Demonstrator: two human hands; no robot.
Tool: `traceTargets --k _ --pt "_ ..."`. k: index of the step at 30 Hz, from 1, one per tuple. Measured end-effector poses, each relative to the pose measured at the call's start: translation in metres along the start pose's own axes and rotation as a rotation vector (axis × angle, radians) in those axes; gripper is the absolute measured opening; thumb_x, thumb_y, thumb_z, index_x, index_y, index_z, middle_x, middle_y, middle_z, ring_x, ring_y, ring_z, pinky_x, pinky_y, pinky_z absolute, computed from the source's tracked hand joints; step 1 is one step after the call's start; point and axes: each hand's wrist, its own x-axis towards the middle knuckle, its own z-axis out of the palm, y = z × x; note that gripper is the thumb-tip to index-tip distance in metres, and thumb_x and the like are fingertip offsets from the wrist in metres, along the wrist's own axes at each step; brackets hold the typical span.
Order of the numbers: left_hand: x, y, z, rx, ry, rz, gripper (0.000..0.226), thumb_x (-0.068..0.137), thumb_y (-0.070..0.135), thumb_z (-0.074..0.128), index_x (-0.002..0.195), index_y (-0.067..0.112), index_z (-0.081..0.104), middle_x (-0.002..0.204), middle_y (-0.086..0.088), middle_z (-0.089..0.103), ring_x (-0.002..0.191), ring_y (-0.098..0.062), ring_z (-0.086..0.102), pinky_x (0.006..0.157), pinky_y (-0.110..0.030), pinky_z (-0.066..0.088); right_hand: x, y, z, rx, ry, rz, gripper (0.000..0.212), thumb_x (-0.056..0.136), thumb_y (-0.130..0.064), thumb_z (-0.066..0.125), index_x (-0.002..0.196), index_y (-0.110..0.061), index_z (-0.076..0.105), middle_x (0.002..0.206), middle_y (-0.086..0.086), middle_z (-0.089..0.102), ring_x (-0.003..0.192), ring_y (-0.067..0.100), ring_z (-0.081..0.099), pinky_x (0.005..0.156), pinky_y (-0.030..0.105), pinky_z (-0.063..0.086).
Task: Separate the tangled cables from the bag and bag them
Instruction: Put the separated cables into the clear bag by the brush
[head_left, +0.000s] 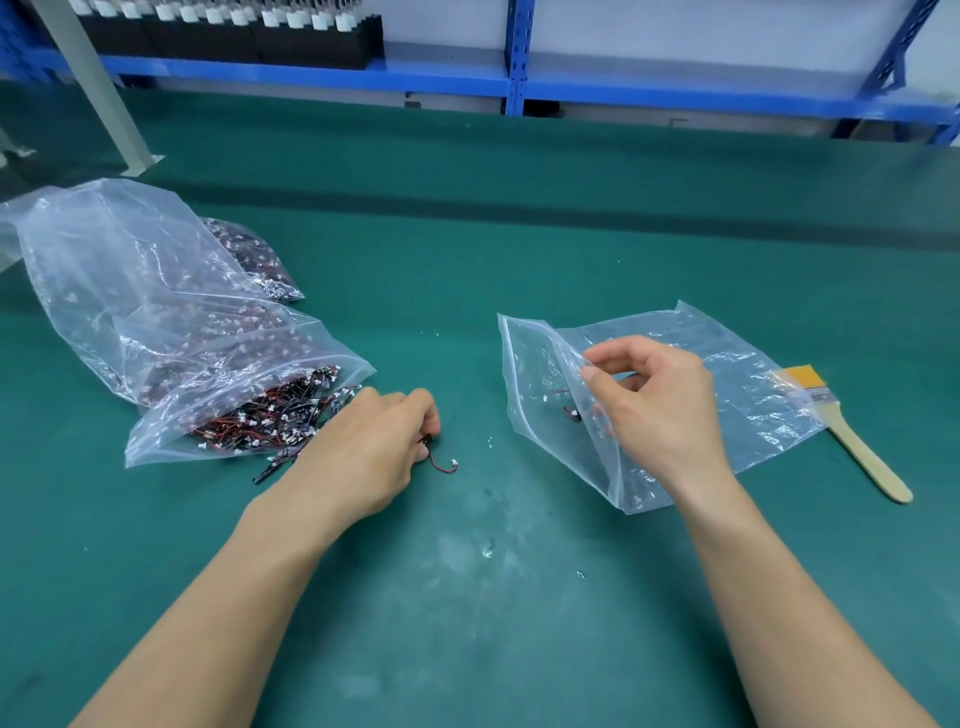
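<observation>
A clear zip bag lies at the left, its mouth spilling a tangled heap of small red-and-black cables with white connectors. My left hand rests beside the heap and pinches one short cable, whose white plug lies on the mat. To the right lies a second clear zip bag with a few cables inside. My right hand pinches the upper film of this bag near its open mouth and lifts it.
A large clear bag and another filled cable bag sit behind the left bag. A wooden-handled brush lies right of the second bag. Blue shelving stands beyond the green mat.
</observation>
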Motion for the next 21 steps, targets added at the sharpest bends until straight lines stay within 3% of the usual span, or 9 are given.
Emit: traceTargets --k 5,9,16,21 --pt "0.0 0.002 0.001 0.007 0.017 0.048 0.016 0.097 0.019 0.06 0.107 0.027 0.05 0.099 0.011 0.058 0.096 -0.017 0.051 0.083 -0.033 0.042 0.0 0.0 0.0 0.006 0.002 0.002 0.016 0.087 -0.019 0.074 0.081 -0.034 0.073 0.08 -0.02 0.072 0.062 0.01 0.068 0.063 0.029 0.056" --pt "0.001 0.002 0.0 -0.038 0.024 0.082 0.016 0.093 0.018 0.066 0.103 0.029 0.059 0.089 0.017 0.057 0.083 -0.009 0.051 0.08 -0.029 0.044 0.0 -0.001 -0.002 0.012 0.001 0.004 0.016 0.088 -0.02 0.074 0.08 -0.034 0.072 0.08 -0.022 0.071 0.06 0.008 0.066 0.06 0.024 0.052" --pt "0.015 0.037 -0.006 -0.659 0.199 0.09 0.027 0.077 0.008 0.083 0.084 0.031 0.07 0.073 0.017 0.066 0.062 -0.004 0.061 0.068 -0.018 0.054 -0.002 -0.005 -0.004 0.015 0.0 0.001 0.016 0.087 -0.02 0.075 0.081 -0.034 0.072 0.08 -0.02 0.071 0.061 0.007 0.066 0.061 0.025 0.052" --pt "0.042 0.076 0.003 -0.546 0.252 0.014 0.023 0.075 0.017 0.085 0.081 0.031 0.068 0.072 0.016 0.069 0.065 0.002 0.064 0.07 -0.018 0.053 -0.004 -0.01 -0.003 0.037 -0.012 -0.013 0.014 0.088 -0.021 0.074 0.081 -0.034 0.072 0.079 -0.017 0.072 0.062 0.012 0.068 0.062 0.036 0.058"
